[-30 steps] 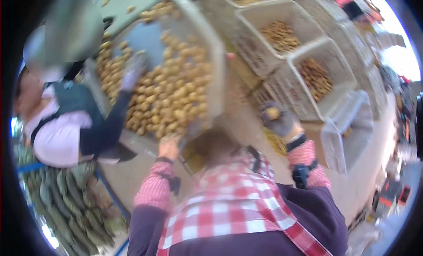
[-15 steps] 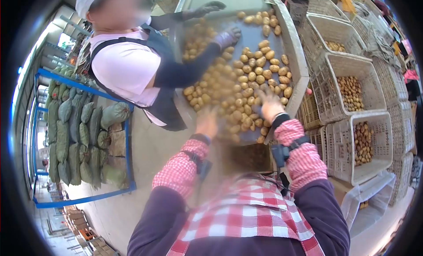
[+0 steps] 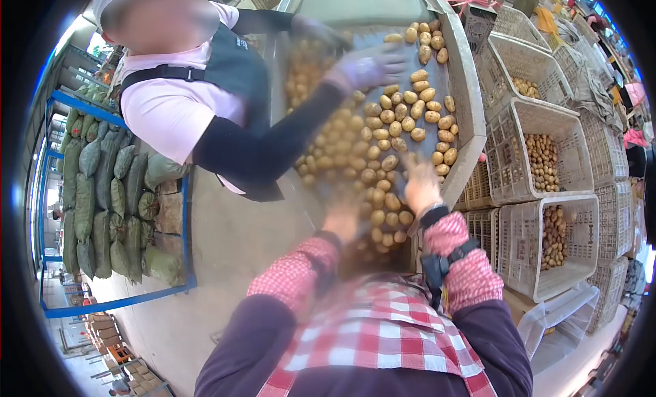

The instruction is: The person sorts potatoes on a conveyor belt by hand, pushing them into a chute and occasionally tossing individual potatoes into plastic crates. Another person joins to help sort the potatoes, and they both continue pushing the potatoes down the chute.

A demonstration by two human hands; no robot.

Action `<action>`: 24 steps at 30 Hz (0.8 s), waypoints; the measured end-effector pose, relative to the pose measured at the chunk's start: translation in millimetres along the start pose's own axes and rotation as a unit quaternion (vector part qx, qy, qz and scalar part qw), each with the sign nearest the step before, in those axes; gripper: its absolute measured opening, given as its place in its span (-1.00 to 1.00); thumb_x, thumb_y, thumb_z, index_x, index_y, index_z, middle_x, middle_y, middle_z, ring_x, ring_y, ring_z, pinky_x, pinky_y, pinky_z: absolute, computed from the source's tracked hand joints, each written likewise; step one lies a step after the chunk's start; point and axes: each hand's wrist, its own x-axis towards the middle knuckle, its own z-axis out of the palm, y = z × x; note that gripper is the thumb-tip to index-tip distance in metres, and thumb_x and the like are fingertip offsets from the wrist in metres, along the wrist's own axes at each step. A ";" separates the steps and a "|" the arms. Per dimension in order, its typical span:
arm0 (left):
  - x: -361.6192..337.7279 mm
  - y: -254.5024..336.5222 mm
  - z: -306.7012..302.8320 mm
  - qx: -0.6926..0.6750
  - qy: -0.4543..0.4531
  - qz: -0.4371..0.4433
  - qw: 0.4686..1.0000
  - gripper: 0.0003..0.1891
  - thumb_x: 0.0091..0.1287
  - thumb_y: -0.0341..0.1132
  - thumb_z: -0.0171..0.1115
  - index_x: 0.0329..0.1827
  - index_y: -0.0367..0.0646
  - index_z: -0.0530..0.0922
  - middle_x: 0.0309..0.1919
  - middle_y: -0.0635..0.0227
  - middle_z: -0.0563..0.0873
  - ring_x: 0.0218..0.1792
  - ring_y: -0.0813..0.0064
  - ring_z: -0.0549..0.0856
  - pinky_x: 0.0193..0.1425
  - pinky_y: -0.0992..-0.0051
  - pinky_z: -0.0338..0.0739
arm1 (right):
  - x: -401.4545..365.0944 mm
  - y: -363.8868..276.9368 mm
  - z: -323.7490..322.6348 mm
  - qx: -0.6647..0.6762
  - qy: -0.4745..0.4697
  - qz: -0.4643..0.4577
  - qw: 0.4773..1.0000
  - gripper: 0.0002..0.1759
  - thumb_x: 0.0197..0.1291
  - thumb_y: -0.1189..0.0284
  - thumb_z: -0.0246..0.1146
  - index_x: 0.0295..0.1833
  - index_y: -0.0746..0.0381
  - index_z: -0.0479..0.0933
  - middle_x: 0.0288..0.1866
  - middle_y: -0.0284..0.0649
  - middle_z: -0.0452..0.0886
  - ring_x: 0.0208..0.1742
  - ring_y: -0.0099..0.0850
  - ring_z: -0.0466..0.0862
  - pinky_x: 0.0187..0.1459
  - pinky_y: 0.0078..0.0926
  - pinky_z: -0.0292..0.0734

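Observation:
Loose potatoes (image 3: 404, 113) cover much of the metal sorting table (image 3: 468, 139) in front of me. My right hand (image 3: 421, 183) is at the near right end, fingers stretched and apart, touching or right beside the potatoes. My left hand (image 3: 344, 218) is low at the near left end, beside more potatoes. It is smeared by motion, so its fingers and anything in them cannot be made out. Between my hands, several potatoes (image 3: 383, 219) lie close together at the table's near end. Below them, a dark area (image 3: 372, 257) is partly blurred.
Across the left side, a co-worker's gloved hand (image 3: 369, 67) reaches over the potatoes. Plastic crates (image 3: 509, 151) with potatoes are stacked to my right. Farther left, filled sacks (image 3: 99, 199) stand inside a blue metal frame (image 3: 193, 226).
Potatoes between my hands have shifted toward me, baring more table surface at the right. My left hand has moved right and nearer me. The co-worker's gloved hand has moved right.

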 end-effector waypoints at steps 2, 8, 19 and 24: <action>-11.6 3.4 -8.2 -0.023 -0.055 0.036 0.998 -0.12 0.34 0.06 0.37 0.71 0.11 0.23 0.66 -0.13 0.16 0.58 -0.45 0.20 0.60 -0.26 0.21 | 30.7 8.5 -12.0 -0.054 -0.099 0.091 0.989 -0.21 0.30 0.16 0.38 0.62 -0.07 0.31 0.46 0.09 0.41 0.48 0.12 0.41 0.40 0.11 0.42; 17.2 -42.5 -6.9 -0.001 0.170 0.026 0.985 -0.21 0.36 0.03 0.35 0.65 0.08 0.32 0.57 -0.15 0.33 0.50 -0.46 0.32 0.57 -0.18 0.31 | -1.9 -24.1 18.7 -0.107 -0.251 0.057 0.960 -0.02 0.30 0.03 0.40 0.74 -0.27 0.07 0.70 0.06 0.12 0.69 0.27 0.11 0.51 0.43 0.23; 29.0 -5.5 -3.9 0.045 0.033 -0.020 0.998 -0.12 0.36 0.29 0.26 0.71 0.25 0.23 0.67 0.03 0.19 0.65 -0.37 0.08 0.60 -0.49 -0.08 | -4.4 4.4 -6.4 -0.004 -0.104 0.069 0.992 -0.33 0.38 0.16 0.31 0.57 0.00 0.40 0.52 0.11 0.42 0.46 0.21 0.44 0.45 0.03 0.42; -0.7 1.6 11.4 -0.044 -0.028 0.080 0.995 -0.25 0.34 0.15 0.32 0.61 0.22 0.40 0.57 0.04 0.35 0.55 -0.21 0.32 0.59 -0.29 0.16 | -13.8 -20.1 31.2 -0.135 -0.280 0.029 0.950 -0.10 0.34 0.11 0.34 0.72 -0.34 0.09 0.80 -0.17 0.03 0.65 0.26 0.20 0.50 0.60 0.08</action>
